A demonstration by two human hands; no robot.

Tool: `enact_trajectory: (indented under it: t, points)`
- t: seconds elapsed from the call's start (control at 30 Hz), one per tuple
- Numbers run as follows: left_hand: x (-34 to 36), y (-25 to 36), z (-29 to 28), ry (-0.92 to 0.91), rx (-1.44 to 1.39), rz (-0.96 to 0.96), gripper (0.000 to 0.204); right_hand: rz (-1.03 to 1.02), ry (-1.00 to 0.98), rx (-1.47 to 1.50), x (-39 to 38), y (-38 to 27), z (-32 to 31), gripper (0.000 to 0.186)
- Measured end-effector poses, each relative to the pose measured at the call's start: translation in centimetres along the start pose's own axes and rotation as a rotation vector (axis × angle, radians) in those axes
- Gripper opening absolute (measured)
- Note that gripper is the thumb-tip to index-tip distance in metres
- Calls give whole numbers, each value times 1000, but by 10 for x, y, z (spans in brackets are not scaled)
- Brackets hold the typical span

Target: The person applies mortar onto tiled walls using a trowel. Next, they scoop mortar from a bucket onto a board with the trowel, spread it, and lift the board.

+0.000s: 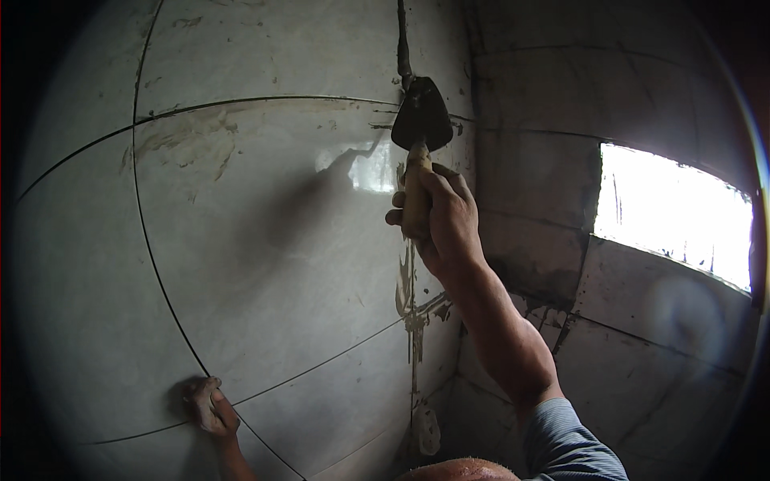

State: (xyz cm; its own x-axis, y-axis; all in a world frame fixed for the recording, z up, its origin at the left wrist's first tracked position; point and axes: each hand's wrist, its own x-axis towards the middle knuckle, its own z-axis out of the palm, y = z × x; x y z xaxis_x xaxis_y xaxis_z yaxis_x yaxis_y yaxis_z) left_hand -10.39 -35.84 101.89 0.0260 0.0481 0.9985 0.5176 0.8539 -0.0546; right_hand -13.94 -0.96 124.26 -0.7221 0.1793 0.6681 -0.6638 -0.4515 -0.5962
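Note:
My right hand [446, 210] is closed round the wooden handle [418, 172] of a trowel. Its dark metal blade [423, 114] is up against a narrow vertical joint streaked with dark grout, near the wall's corner. My left hand [212, 407] is low at the left, against the large pale tiles [241, 240], where two joint lines cross. Its fingers are curled on a small greyish item that I cannot make out.
The tiled side wall [537, 88] meets this wall at a corner on the right and has a bright window opening [670, 208]. Dark mortar smears mark the joints. A pale translucent item [427, 429], too unclear to name, is low in the corner.

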Motion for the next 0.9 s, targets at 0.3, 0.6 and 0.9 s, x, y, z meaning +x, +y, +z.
enact_trajectory:
  t: [0.3,0.6,0.9]
  points:
    - [2,3,-2,2,27,-4,17,28,-66,116,10,6,11,31]
    - [2,1,2,38,7,5,18,-106,-391,192,116,-32,28,17]
    - [0,-2,-3,19,61,-30,12,-158,-281,193,189,-92,74,16]
